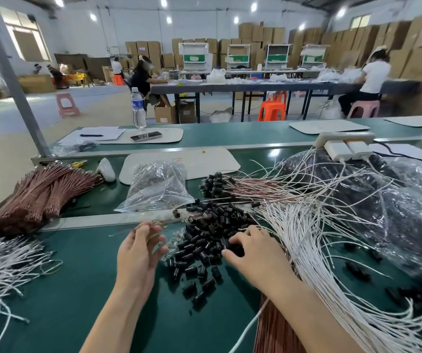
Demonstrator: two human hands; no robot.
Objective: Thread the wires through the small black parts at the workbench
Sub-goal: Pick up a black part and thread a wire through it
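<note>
A heap of small black parts lies on the green bench in front of me. My left hand is raised at the heap's left edge and pinches a thin wire that sticks out to the left, blurred. My right hand rests on the heap's right side, its fingertips curled among the black parts; whether it holds one is hidden. White wires fan out on the right. Brown wires with black parts on their ends lie behind the heap.
Bundled brown wires lie at the left, loose white wires nearer me. A clear bag and a white mat sit behind the heap. Large plastic bags fill the right. A bottle and phone stand farther back.
</note>
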